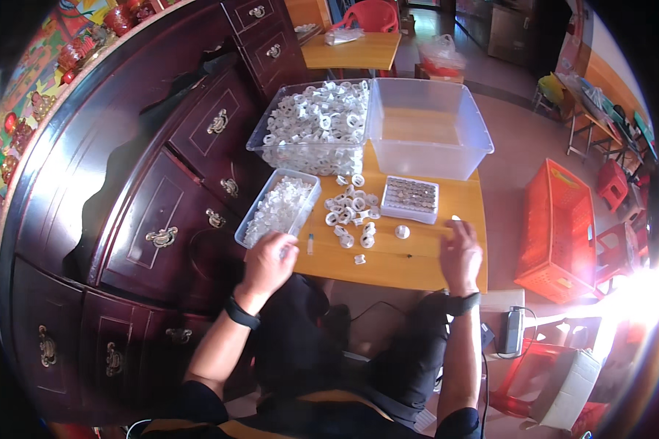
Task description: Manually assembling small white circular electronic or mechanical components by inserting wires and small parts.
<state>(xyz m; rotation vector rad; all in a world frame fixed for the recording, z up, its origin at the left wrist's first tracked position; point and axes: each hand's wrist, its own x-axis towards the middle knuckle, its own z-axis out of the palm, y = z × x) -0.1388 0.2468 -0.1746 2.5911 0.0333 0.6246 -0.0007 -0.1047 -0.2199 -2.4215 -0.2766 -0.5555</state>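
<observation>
Fingers of the left hand curl down at the near end of a small clear tray of white bits; whether they pinch a piece I cannot tell. The right hand lies flat and spread on the wooden table, holding nothing, a tiny white piece just beyond its fingertips. Between the hands lies a loose heap of white rings, with a shallow rectangular box of small dark parts beside it. Farther back stand two big clear tubs, the left tub heaped with rings, the right tub bare. An orange crate sits on the floor to the right.
</observation>
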